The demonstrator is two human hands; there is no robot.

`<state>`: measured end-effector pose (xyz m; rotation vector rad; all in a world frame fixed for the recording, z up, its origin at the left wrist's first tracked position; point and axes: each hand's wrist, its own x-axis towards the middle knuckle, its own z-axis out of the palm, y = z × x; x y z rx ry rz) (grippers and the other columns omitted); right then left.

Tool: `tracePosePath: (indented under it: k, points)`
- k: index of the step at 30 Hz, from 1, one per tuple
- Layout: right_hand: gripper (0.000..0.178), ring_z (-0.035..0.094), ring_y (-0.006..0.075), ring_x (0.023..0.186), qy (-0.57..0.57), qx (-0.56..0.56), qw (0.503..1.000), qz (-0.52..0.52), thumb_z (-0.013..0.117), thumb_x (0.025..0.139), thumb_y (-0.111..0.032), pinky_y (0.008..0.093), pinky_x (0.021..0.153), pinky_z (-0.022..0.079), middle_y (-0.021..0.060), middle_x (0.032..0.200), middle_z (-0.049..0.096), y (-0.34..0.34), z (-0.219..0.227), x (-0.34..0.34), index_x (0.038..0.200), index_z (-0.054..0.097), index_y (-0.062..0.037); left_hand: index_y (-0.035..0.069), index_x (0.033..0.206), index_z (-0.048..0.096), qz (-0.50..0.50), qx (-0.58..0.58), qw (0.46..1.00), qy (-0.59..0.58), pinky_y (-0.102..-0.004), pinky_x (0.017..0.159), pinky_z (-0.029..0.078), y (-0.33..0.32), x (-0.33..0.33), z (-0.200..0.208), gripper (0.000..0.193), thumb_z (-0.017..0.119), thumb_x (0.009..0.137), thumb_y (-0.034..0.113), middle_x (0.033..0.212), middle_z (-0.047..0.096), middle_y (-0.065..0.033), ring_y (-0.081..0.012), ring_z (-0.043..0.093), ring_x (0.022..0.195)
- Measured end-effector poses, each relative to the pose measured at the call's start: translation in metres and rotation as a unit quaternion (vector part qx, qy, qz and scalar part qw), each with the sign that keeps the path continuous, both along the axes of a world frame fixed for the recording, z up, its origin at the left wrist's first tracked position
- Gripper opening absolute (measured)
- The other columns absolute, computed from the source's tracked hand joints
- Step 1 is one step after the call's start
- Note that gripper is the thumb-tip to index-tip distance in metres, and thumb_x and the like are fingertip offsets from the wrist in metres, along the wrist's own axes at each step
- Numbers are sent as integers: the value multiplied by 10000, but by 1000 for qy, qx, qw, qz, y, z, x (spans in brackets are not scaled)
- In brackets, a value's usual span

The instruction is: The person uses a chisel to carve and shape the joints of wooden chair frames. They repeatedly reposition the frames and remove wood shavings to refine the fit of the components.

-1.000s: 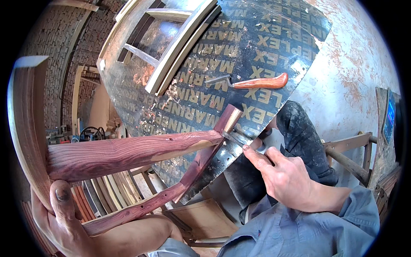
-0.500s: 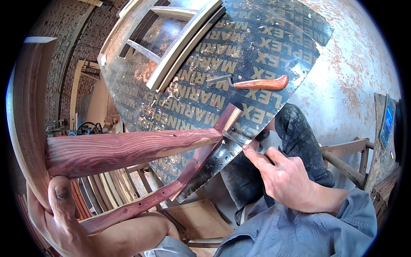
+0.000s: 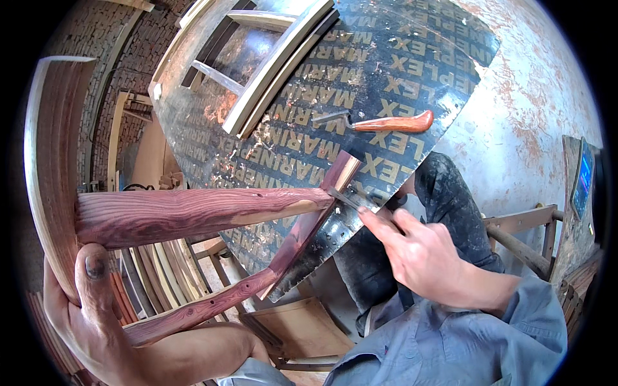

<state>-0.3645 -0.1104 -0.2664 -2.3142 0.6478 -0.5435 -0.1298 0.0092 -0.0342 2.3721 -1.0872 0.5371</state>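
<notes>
My left hand (image 3: 96, 296) grips the left end of a joined wooden frame piece (image 3: 206, 212), reddish with pale edges. Its thumb presses near the corner where the thick bar meets a wide upright board (image 3: 58, 161). At the far end, the bar meets a bent reddish leg (image 3: 306, 231), whose short stub lies over the dark board. My right hand (image 3: 428, 260) is closed round a tool with a narrow flat metal blade (image 3: 344, 198), forefinger laid along it. The blade's tip touches the joint between bar and leg. Its handle is hidden in my palm.
A hooked tool with a reddish wooden handle (image 3: 393, 122) lies on the dark printed board (image 3: 283, 154). Behind it sits a pale wooden frame (image 3: 277, 67). Below the joint is a toothed saw blade (image 3: 309, 257). Another person's dark trouser leg (image 3: 450, 199) is close by, right of the board.
The frame piece has shifted slightly, its left end moving right and its bar rising a little. My right hand and the blade have moved slightly left, bringing the tip into the joint.
</notes>
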Motion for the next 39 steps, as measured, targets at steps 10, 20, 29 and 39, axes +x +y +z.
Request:
tracePosePath:
  k: [10, 20, 29, 39]
  points:
    - [615, 632, 237, 668, 50, -8, 999, 9, 694, 795, 34, 353, 515, 521, 90, 898, 581, 0, 8, -7, 1399, 616, -49, 9, 1172, 696, 6, -3, 1000, 11, -277, 580, 493, -13, -1, -4, 634, 757, 898, 577, 824, 667, -72, -153, 660, 747]
    - [609, 644, 300, 585, 5, -6, 1000, 22, 649, 831, -33, 404, 541, 554, 137, 887, 597, -8, 0, 13, 1436, 584, -55, 9, 1221, 695, 30, 14, 998, 44, -278, 603, 535, -21, -3, 8, 641, 750, 909, 567, 867, 707, -87, -166, 707, 789]
    - [634, 610, 323, 645, -8, 55, 997, 55, 651, 832, 56, 421, 579, 542, 140, 782, 566, 26, 10, -13, 1449, 572, -66, -2, 1352, 590, -168, 232, 911, -298, -340, 682, 628, 6, 35, 0, 680, 762, 907, 483, 1045, 699, -149, -243, 744, 932]
    - [594, 603, 352, 671, 15, -13, 999, 49, 627, 902, 38, 454, 590, 522, 185, 807, 589, 38, 12, 8, 1481, 517, -34, -7, 1305, 608, -65, 0, 993, -100, -335, 654, 606, 23, 1, -39, 646, 760, 911, 481, 990, 690, -140, -230, 726, 881]
